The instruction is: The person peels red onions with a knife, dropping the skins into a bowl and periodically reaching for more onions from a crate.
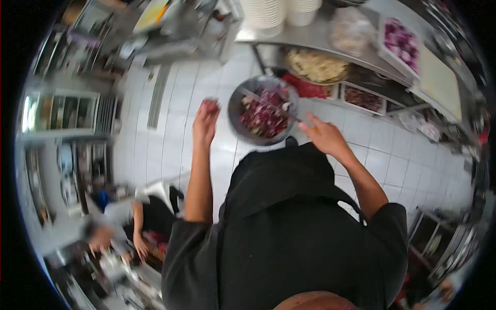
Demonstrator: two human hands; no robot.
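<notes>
A large round metal bowl (236, 129) is in front of me, low above the floor. In it lies a heap of purple-red and pale chopped food (263, 116), whose kind I cannot make out. My right hand (324, 135), at the bowl's right, grips the handle of a knife (287, 114). Its long blade reaches across the bowl over the food. My left hand (205, 121) is raised to the left of the bowl, apart from it. Its fingers are curled in, with something reddish at the fingertips that is too blurred to name.
A steel table (320, 39) at the upper right bears stacked white tubs (263, 15), a plastic bag (353, 31), a tray of purple pieces (400, 44) and a pale cutting board (439, 82). Below stands a basin of pale slices (318, 67). Another person (155, 217) works at lower left.
</notes>
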